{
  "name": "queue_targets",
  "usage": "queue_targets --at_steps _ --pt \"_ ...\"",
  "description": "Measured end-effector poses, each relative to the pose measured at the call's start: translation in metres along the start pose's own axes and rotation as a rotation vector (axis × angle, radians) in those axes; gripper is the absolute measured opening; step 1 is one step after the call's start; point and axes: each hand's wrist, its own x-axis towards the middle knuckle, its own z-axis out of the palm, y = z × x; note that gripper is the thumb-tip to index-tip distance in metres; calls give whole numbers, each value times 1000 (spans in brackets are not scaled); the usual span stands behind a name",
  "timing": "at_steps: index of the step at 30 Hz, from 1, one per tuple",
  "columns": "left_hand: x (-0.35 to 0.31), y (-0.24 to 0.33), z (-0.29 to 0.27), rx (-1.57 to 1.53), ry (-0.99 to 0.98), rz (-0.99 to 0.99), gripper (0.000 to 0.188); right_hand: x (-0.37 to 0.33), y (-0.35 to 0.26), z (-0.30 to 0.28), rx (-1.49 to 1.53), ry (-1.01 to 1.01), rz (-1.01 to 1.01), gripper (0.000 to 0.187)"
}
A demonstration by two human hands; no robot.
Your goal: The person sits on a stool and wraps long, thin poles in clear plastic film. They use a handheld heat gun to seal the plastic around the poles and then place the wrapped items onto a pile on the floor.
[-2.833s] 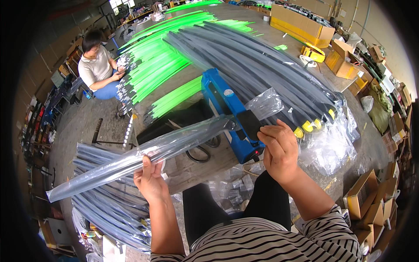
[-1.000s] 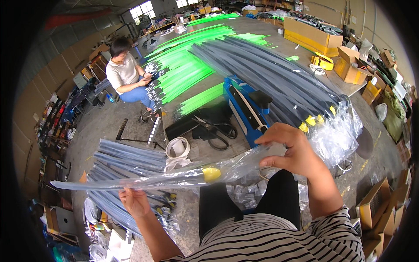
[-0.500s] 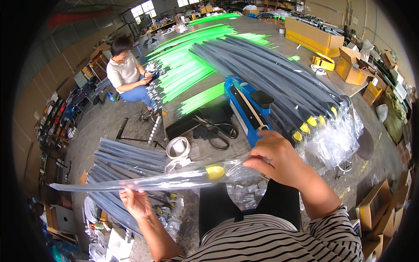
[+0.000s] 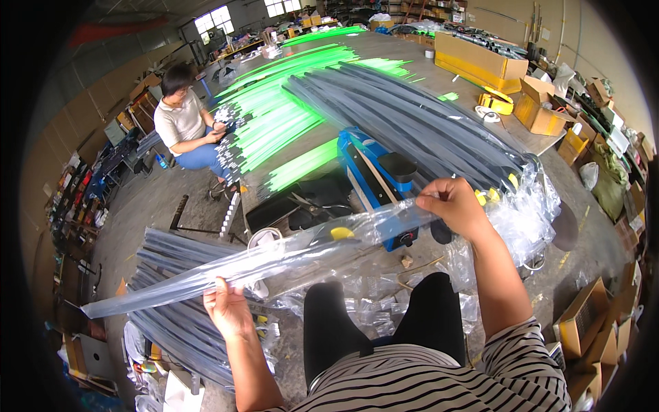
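Stretched across in front of me is a long clear plastic bag (image 4: 274,257) with a grey rod-like thing and a yellow piece (image 4: 342,233) inside. My left hand (image 4: 230,310) grips it near its lower left part, thumb up against the plastic. At the upper right, my right hand (image 4: 454,204) pinches the loose end of the bag between thumb and fingers. That end passes over the front of a blue impulse sealer (image 4: 374,168) with a black press arm. Black-handled scissors (image 4: 316,206) lie left of the sealer, partly behind the bag.
Bagged grey lengths (image 4: 419,123) with yellow ends pile on the table beside bright green rods (image 4: 302,113). More bagged lengths (image 4: 165,275) lie low on my left. A seated person (image 4: 182,123) works at the left. Cardboard boxes (image 4: 539,106) stand at right.
My right hand has risen and moved slightly right, drawing the bag's end up over the sealer's front. The bag now slants upward to the right. My left hand has shifted slightly right.
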Motion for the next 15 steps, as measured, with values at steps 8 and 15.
queue_targets --at_steps 8,15 --pt "16 -65 23 -21 56 -68 13 28 2 -1 -446 426 -191 27" --pt "24 -87 33 -35 80 -104 14 11 -35 10 -594 473 -591 33"
